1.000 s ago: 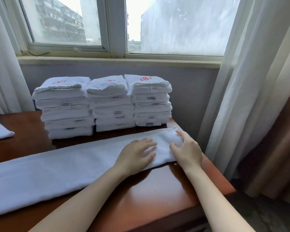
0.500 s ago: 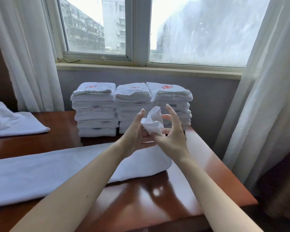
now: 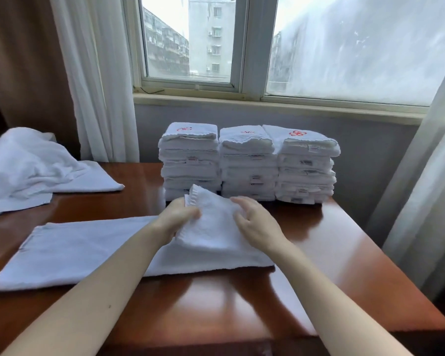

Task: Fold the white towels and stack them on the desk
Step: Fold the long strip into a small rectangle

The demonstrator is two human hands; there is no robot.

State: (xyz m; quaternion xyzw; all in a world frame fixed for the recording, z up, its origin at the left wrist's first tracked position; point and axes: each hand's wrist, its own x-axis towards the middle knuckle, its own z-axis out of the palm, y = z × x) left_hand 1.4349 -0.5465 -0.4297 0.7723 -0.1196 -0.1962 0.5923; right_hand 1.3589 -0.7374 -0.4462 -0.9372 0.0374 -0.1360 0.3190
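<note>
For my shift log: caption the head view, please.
Left hand and right hand fold over the end of a long white towel, before three towel stacks.

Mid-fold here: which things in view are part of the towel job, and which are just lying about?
Job: long towel, held by left hand and right hand; three folded stacks; unfolded heap; desk.
Lying about: curtains, window.

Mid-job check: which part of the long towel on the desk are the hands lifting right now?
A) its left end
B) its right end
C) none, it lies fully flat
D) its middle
B: the left hand and right hand hold the right end of the long towel raised, while its left end lies flat on the desk.
</note>
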